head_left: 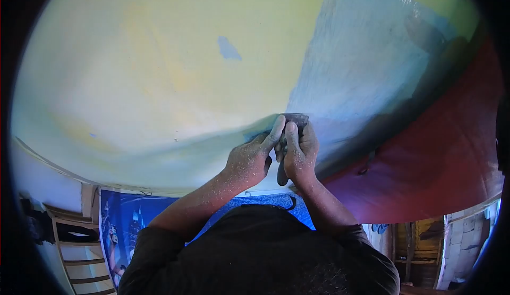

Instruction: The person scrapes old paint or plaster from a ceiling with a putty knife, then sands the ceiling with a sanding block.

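Note:
My left hand [251,156] and my right hand [301,154] are together near the middle of the view, both closed on a scraper [296,118]. Its wide dark blade lies against a painted surface [175,72], and its dark handle sticks out below my fingers. Both thumbs press along the tool near the blade. Pale dust coats my hands and forearms. The surface is pale yellow, with a broad grey-blue area [361,56] beginning just above the blade. A small grey-blue patch [229,48] shows to the upper left. My hands hide the scraper's middle.
A dark red sheet [425,151] hangs at the right. Below the painted surface is a blue printed sheet [127,220]. Wooden shelving that looks like a ladder [85,263] stands at the lower left. Wooden boards [427,242] and a block wall [467,247] appear at the lower right.

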`<state>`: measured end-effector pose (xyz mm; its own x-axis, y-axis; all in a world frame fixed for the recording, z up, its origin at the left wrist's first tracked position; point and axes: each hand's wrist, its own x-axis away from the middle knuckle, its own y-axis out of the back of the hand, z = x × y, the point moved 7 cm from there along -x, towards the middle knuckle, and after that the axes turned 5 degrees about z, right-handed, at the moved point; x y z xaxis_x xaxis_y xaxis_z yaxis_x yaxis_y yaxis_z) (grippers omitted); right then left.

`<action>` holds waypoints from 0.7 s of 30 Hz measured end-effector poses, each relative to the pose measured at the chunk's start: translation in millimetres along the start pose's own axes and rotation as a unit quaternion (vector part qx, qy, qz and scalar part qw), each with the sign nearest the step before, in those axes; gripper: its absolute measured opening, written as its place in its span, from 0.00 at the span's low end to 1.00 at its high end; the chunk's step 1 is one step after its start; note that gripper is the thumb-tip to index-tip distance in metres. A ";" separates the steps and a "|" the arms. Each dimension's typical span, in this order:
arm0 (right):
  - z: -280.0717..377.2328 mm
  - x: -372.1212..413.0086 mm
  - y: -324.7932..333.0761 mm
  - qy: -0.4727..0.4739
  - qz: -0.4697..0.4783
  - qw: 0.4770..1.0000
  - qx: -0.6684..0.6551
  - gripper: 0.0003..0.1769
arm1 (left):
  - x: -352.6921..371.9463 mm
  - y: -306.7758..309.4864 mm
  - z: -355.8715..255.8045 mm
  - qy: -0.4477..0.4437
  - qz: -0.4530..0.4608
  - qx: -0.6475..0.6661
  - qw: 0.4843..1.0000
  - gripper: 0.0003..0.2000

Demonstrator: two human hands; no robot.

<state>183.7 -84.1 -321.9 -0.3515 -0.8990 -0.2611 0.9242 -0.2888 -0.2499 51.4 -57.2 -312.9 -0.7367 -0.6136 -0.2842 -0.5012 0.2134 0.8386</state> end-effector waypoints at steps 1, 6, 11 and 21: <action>-2.2 -0.2 0.6 0.000 0.000 1.000 0.009 0.14 | -0.1 -1.2 1.5 0.011 0.011 -0.005 1.000 0.55; 4.6 0.5 -0.3 0.028 0.012 0.999 0.014 0.13 | 1.2 -2.9 1.7 0.016 0.019 -0.004 1.000 0.54; 1.0 -0.4 1.2 0.017 0.002 1.000 0.019 0.13 | -1.4 -2.7 1.2 0.031 0.034 0.002 0.999 0.55; 5.6 -1.4 0.6 0.008 0.006 1.000 0.019 0.13 | 0.1 -3.1 0.8 0.022 0.024 -0.001 0.999 0.54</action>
<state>185.6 -84.8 -316.5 -0.3418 -0.8973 -0.2794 0.9335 -0.2898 -0.2113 52.6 -57.3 -315.9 -0.7394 -0.6353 -0.2229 -0.4643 0.2413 0.8522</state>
